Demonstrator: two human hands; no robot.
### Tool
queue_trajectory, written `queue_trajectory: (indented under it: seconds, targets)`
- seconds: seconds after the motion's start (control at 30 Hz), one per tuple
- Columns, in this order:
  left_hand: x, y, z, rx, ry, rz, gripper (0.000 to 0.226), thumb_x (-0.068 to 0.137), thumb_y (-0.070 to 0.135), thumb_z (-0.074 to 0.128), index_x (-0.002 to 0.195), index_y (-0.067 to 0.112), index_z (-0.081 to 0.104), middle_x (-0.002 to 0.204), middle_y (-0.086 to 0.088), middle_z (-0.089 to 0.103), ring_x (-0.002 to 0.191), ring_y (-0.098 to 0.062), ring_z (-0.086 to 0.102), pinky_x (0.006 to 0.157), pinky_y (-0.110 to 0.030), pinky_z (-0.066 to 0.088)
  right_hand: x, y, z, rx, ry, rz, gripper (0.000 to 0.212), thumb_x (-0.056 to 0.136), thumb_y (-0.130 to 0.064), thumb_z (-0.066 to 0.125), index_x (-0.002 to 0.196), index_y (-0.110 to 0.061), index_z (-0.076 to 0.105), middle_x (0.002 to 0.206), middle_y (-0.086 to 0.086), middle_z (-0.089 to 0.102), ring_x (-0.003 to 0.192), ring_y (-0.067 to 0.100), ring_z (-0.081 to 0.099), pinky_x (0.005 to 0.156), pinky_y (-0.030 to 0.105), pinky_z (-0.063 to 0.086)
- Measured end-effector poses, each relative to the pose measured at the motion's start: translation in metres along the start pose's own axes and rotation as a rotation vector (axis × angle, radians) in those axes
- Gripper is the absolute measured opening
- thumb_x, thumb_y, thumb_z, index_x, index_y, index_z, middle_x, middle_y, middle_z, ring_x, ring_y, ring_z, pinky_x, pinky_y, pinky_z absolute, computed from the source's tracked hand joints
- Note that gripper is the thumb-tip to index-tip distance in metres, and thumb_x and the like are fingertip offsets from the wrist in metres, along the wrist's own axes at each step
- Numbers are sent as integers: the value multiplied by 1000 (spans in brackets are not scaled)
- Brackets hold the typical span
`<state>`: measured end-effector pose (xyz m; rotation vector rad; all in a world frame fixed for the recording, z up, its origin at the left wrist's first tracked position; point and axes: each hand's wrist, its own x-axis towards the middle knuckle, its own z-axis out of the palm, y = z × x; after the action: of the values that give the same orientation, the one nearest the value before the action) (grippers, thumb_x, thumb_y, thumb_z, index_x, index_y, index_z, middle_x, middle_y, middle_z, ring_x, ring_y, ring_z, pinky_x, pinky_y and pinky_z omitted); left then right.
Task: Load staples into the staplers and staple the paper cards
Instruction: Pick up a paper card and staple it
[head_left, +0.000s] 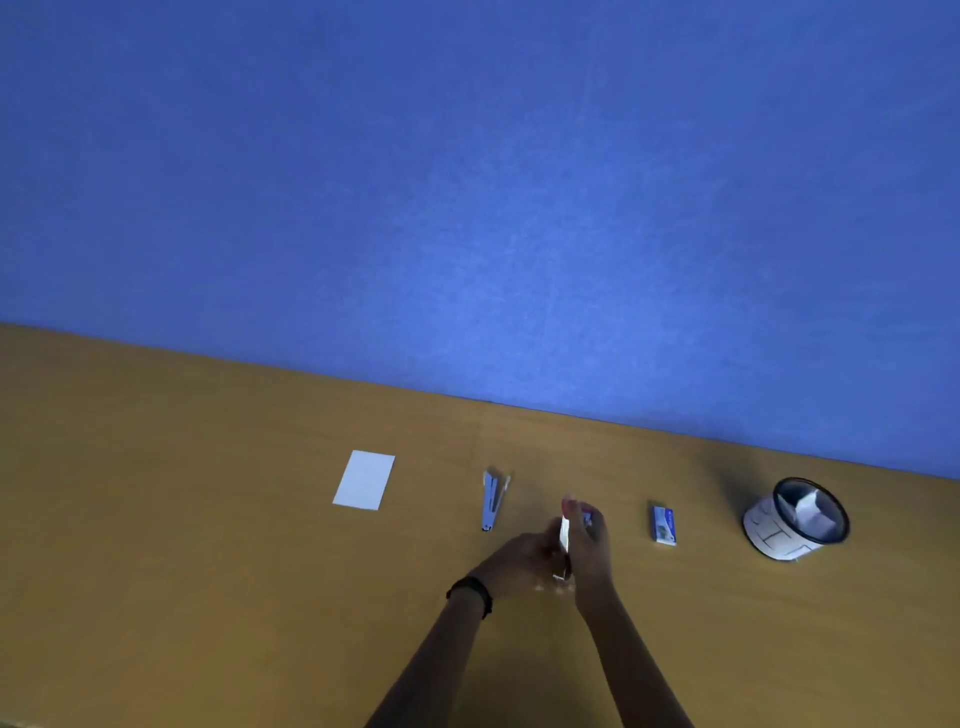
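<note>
Both hands meet over the brown table around a small white and blue staple box (565, 535). My right hand (589, 545) grips it from the right, fingers curled over its top. My left hand (519, 561), a dark band on its wrist, holds the box's lower left end. A blue stapler (491, 501) lies swung open on the table just left of the hands. A white paper card (364, 479) lies flat farther left. A second blue staple box (664, 525) lies to the right of the hands.
A round mesh cup (795, 519) wrapped in white paper, with crumpled paper inside, stands at the far right. A blue wall (467, 208) rises straight behind the table (208, 571). A few small white bits (556, 588) lie under the hands.
</note>
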<state>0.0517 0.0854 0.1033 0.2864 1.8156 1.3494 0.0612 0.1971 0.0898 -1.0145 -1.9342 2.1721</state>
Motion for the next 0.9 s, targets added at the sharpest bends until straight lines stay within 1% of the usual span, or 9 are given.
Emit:
queue_trajectory:
  seconds: [0.07, 0.17, 0.23, 0.33, 0.4, 0.5, 0.6, 0.73, 0.9]
  targets:
    - [-4, -1, -14, 122, 18, -16, 24, 88, 28, 56, 97, 9, 68, 83, 3, 68, 71, 1, 63, 70, -13, 47, 2, 0, 4, -18, -16, -20, 19, 93, -30, 53, 94, -11, 52, 63, 3, 56, 45, 11, 52, 38, 19, 40]
    - [-9, -10, -42, 155, 122, -16, 30, 89, 33, 60, 89, 6, 72, 87, -9, 70, 79, -13, 64, 85, -30, 50, 6, 1, 5, -38, -49, -46, 17, 96, -25, 47, 96, -8, 50, 61, 7, 48, 43, 12, 44, 37, 21, 38]
    - [-13, -17, -65, 198, 336, -39, 31, 90, 35, 61, 92, 6, 71, 95, -10, 71, 87, -18, 66, 88, -35, 50, 5, 3, 3, -57, -73, -70, 18, 98, -22, 44, 96, -6, 49, 59, 6, 45, 42, 13, 40, 38, 23, 38]
    - [-18, -34, -101, 366, 719, -64, 32, 91, 35, 58, 114, 14, 64, 117, -3, 61, 109, -18, 57, 92, -34, 47, 4, 8, -4, -102, -93, -90, 20, 98, -25, 42, 94, -7, 51, 57, 4, 46, 38, 12, 39, 35, 24, 36]
    - [-22, -48, -122, 399, 897, -97, 41, 91, 34, 58, 126, 13, 56, 125, -5, 53, 119, -21, 49, 96, -37, 45, 5, 13, -10, -125, -91, -83, 22, 98, -29, 41, 92, -9, 51, 54, 2, 44, 35, 11, 36, 34, 22, 31]
    - [-26, -66, -145, 396, 1098, -183, 49, 88, 29, 64, 129, 6, 52, 130, -13, 47, 121, -29, 43, 95, -41, 43, 7, 16, -18, -162, -67, -75, 22, 98, -30, 41, 93, -12, 52, 56, 1, 43, 33, 9, 33, 34, 19, 29]
    - [-26, -80, -165, 394, 1149, -269, 56, 84, 24, 68, 131, 0, 47, 134, -20, 43, 123, -37, 39, 96, -46, 39, 12, 19, -25, -174, -42, -59, 21, 98, -29, 42, 91, -13, 53, 56, 0, 41, 33, 8, 30, 34, 17, 26]
    - [-24, -93, -187, 428, 1105, -411, 72, 83, 34, 69, 139, 2, 37, 142, -21, 35, 130, -37, 32, 98, -49, 37, 17, 18, -24, -200, -36, -72, 20, 98, -28, 43, 92, -12, 54, 56, 0, 42, 34, 9, 28, 34, 16, 25]
    - [-21, -102, -197, 496, 1055, -542, 81, 75, 37, 76, 136, 1, 37, 132, -25, 39, 121, -40, 38, 94, -48, 39, 18, 10, -14, -239, -52, -58, 22, 99, -26, 41, 93, -7, 52, 59, 3, 39, 33, 6, 28, 32, 14, 22]
